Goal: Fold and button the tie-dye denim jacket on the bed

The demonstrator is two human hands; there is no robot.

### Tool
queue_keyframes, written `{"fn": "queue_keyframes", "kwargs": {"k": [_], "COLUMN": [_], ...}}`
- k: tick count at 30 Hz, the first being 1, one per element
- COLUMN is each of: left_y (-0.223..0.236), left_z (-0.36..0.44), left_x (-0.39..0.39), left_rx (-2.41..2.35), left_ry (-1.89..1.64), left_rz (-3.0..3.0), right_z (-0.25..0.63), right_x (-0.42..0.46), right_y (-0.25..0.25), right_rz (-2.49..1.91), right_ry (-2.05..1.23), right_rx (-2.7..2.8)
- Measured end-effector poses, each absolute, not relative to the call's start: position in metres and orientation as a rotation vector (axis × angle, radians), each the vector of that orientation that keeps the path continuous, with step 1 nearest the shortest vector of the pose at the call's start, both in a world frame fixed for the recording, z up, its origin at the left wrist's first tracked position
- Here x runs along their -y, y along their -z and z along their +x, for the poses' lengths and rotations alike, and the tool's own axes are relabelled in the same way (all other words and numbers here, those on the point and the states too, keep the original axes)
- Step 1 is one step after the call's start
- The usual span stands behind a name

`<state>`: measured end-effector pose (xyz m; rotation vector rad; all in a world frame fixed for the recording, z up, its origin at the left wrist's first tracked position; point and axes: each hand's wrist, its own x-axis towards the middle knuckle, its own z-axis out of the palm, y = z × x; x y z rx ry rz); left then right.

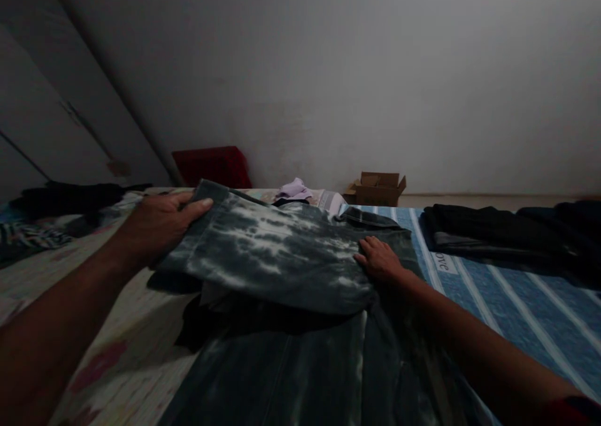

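Observation:
A dark grey-green denim jacket [323, 363] with pale tie-dye blotches lies spread before me, its collar end pointing away. One wide sleeve [263, 232] stretches leftward across the upper part of the jacket. My left hand [171, 216] pinches the sleeve's end, thumb on top and fingers underneath, lifting that end a little. My right hand [378, 257] presses with its fingers laid out on the cloth near the shoulder. Beneath the raised sleeve, black and whitish cloth shows in shadow, mostly hidden.
Folded dark clothes [493, 235] are stacked on the blue striped sheet [521, 307] at right. More dark clothes [70, 194] lie far left on the floral sheet [117, 344]. Beyond are a lilac cloth [294, 189], an open cardboard box [379, 189] and a red object [213, 166] by the wall.

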<state>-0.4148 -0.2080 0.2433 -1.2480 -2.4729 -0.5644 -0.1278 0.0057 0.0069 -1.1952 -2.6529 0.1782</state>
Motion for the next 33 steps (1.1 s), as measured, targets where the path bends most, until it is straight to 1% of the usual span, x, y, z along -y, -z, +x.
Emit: {"fn": "queue_keyframes", "kwargs": {"k": [4, 7, 9, 11, 15, 18, 20, 22, 24, 25, 27, 29, 31, 33], "left_y": [-0.239, -0.215, -0.198, -0.186, -0.188, -0.192, -0.188, -0.174, -0.151, -0.138, -0.108, -0.078, -0.054, -0.038], "left_z": [-0.445, -0.474, -0.486, -0.488, -0.479, -0.477, -0.471, -0.449, -0.409, -0.382, -0.325, -0.272, -0.234, -0.216], "left_x": [0.186, 0.167, 0.157, 0.151, 0.151, 0.155, 0.161, 0.169, 0.18, 0.184, 0.19, 0.189, 0.18, 0.169], "left_rx": [2.377, 2.257, 2.278, 2.278, 2.196, 2.304, 2.334, 2.119, 1.892, 1.824, 1.717, 1.726, 1.761, 1.854], "left_ry": [0.359, 0.09, -0.1, -0.205, -0.159, -0.17, -0.141, 0.099, 0.292, 0.333, 0.323, 0.26, 0.217, 0.196], "left_rz": [-1.3, -1.37, -1.316, -1.205, -0.979, -1.005, -1.071, -1.119, -1.331, -1.513, -2.028, -2.353, -2.465, -2.404], "right_z": [-0.13, -0.129, -0.129, -0.129, -0.13, -0.129, -0.129, -0.13, -0.13, -0.13, -0.13, -0.131, -0.131, -0.131], "right_x": [-0.013, -0.014, -0.014, -0.014, -0.012, -0.011, -0.011, -0.011, -0.011, -0.012, -0.012, -0.013, -0.012, -0.012], "right_y": [0.012, 0.017, 0.016, 0.015, 0.013, 0.013, 0.013, 0.013, 0.013, 0.013, 0.013, 0.013, 0.013, 0.014], "right_rz": [-1.216, -1.209, -1.214, -1.218, -1.217, -1.22, -1.222, -1.217, -1.209, -1.209, -1.218, -1.235, -1.231, -1.215], "right_ry": [-0.185, -0.174, -0.169, -0.17, -0.184, -0.189, -0.189, -0.188, -0.196, -0.203, -0.219, -0.227, -0.22, -0.204], "right_rx": [2.67, 2.683, 2.684, 2.678, 2.668, 2.656, 2.643, 2.64, 2.646, 2.649, 2.649, 2.647, 2.644, 2.638]}}
